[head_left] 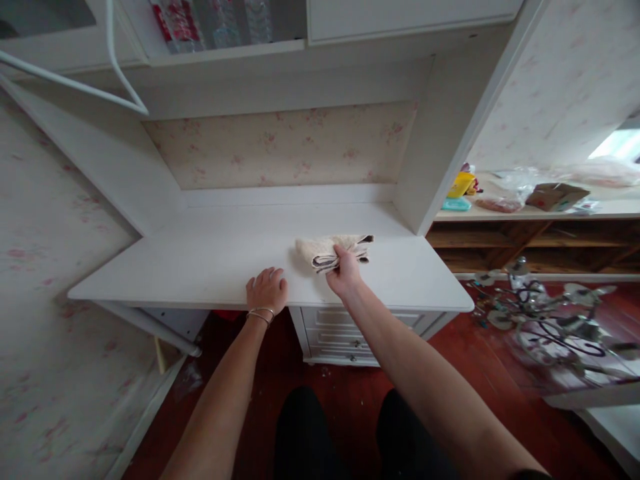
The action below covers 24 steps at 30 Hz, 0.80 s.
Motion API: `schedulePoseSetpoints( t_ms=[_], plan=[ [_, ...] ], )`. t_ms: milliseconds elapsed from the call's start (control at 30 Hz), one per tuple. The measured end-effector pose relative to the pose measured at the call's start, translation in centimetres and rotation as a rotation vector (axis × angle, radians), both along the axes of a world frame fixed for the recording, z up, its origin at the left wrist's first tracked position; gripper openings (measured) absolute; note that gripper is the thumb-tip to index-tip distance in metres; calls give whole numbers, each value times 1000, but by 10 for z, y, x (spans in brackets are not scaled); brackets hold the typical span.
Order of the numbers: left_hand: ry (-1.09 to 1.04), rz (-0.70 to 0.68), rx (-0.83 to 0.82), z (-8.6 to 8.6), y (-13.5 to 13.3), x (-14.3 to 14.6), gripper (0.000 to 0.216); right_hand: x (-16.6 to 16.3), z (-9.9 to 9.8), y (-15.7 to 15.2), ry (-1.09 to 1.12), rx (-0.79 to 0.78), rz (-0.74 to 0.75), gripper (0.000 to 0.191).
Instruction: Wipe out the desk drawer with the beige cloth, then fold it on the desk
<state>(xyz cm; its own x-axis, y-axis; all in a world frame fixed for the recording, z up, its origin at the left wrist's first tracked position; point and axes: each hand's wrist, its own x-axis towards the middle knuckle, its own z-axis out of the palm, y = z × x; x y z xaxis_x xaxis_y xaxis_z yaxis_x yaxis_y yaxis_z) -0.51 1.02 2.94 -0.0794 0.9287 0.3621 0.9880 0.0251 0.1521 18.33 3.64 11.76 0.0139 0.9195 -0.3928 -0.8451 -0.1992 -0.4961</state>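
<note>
The folded cream cloth with dark edging [320, 251] is over the white, smooth-surfaced desk top [190, 267], right of its middle. The bare right hand [345, 272] grips its near side; the braceleted left hand [267, 289] rests at the desk's front edge, gripping nothing. The cloth should handle light, soft and unbreakable, best pinched through all layers. Any lettering on the red-and-clear plastic items [181, 25] above is too blurred to read.
</note>
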Motion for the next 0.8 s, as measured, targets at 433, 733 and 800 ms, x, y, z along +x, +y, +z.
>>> schedulePoseSetpoints(
  t_ms=[433,733,800],
  plan=[
    [14,-8,29,-4,0,-2,38,50,-48,-33,-674,-29,905,31],
    [7,-5,-32,3,-1,0,39,229,-29,-33,-1751,137,250,29],
    [4,-4,-35,3,-1,0,40,271,-40,-24,-2018,-59,61,40]
  ],
)
